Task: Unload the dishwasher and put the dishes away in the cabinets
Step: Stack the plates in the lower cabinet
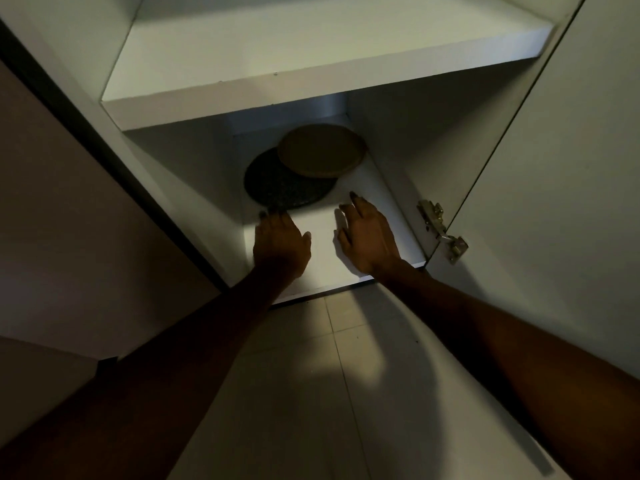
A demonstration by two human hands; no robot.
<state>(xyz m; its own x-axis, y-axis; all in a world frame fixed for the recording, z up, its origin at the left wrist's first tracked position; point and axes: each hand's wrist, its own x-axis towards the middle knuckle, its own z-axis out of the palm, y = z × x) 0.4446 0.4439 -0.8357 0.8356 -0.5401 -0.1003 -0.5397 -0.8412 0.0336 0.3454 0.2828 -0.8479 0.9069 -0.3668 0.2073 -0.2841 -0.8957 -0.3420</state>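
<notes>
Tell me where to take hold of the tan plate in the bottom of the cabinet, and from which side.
Take the tan plate by its right front rim, coming in from the open front. That edge hangs free above the cabinet floor, because the plate rests tilted on the dark plate. The right hand is nearest; slide its fingers under and put the thumb on top.

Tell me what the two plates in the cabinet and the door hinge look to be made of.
Tan plate: probably matte stoneware or ceramic; flat, dull, even surface without gloss. Dark plate: likely speckled glazed ceramic or stone-look; fine light flecks on charcoal. Dim light leaves both open. Hinge: metal, pale brushed finish with bright glints.
</notes>
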